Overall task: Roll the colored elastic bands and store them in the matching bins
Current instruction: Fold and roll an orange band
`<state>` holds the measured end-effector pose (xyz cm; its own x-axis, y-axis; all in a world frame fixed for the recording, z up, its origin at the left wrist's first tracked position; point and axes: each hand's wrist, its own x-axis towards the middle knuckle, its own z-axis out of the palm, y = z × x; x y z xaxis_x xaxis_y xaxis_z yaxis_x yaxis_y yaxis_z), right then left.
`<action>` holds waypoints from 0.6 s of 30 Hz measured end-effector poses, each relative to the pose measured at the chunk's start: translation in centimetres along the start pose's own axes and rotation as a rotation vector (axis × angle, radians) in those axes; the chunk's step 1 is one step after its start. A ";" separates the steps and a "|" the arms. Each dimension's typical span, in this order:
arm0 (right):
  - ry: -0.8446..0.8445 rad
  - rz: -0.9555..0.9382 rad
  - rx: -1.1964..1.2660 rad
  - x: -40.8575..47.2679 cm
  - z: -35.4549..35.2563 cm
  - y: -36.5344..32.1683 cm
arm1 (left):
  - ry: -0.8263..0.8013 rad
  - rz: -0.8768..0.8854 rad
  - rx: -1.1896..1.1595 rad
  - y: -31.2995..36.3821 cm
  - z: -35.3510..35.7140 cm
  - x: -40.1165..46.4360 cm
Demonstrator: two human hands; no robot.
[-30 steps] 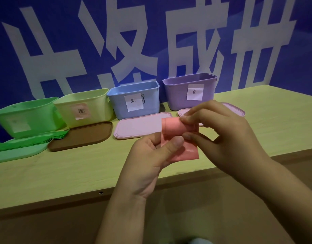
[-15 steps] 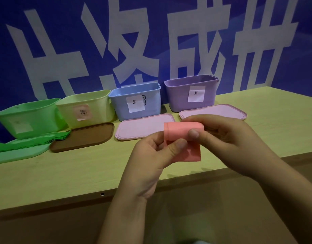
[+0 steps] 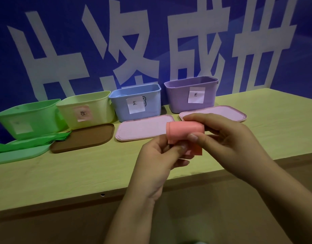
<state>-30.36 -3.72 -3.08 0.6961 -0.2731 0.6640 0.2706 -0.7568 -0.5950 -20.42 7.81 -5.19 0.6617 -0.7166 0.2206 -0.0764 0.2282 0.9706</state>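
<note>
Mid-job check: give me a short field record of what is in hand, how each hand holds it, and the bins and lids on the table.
in hand: pink elastic band, partly rolled, tail hanging loose
left hand: grip pinches the loose tail
right hand: grip holds the rolled end
bins, left to right: green plastic bin, pale yellow bin, blue bin, purple bin
lids: all off, flat in front of the bins on the wooden table
waiting: green bands on the green lid
</note>
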 end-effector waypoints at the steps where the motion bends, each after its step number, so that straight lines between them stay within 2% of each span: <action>1: 0.019 -0.020 -0.016 -0.1 0.2 0.2 | -0.011 -0.002 -0.018 0.0 -0.1 0.0; 12: 0.032 -0.195 -0.294 -0.5 0.9 0.8 | -0.164 -0.063 -0.206 -0.1 -1.9 0.0; 15: -0.006 -0.192 -0.267 -0.5 1.2 1.3 | -0.101 -0.076 -0.187 0.0 -1.7 -0.1; 18: -0.080 -0.101 -0.129 -0.4 1.0 1.5 | -0.028 -0.038 -0.123 -0.2 -1.7 -0.1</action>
<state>-29.50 -4.16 -4.70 0.7218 -0.1471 0.6763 0.2582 -0.8494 -0.4603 -19.19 8.98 -5.54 0.6410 -0.7441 0.1884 0.0414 0.2786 0.9595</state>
